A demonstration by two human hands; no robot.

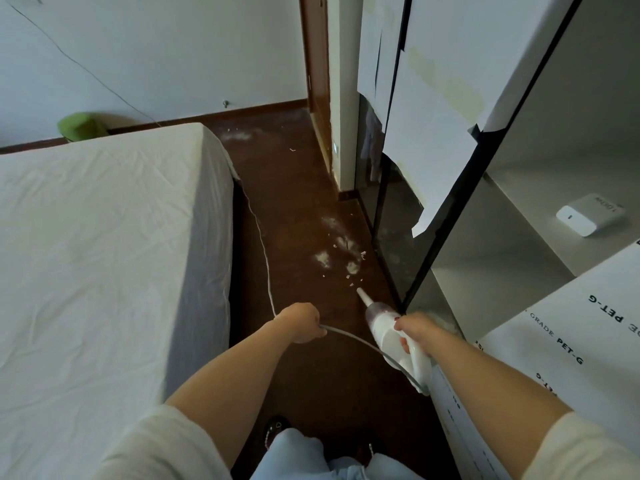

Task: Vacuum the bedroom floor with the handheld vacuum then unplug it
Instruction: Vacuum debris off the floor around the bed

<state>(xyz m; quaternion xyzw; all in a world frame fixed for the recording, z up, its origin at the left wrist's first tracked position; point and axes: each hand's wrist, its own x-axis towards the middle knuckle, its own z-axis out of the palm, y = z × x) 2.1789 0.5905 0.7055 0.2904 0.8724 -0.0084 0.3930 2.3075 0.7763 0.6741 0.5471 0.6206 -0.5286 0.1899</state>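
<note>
White vacuum gripped in right hand, aimed at dust; cord pinched in left hand, kept clear.

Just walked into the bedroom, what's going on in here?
A person is vacuuming the floor between the bed and the wardrobe. The right hand grips the handheld vacuum, its nozzle aimed at white debris ahead. The left hand holds the cord clear.
</note>
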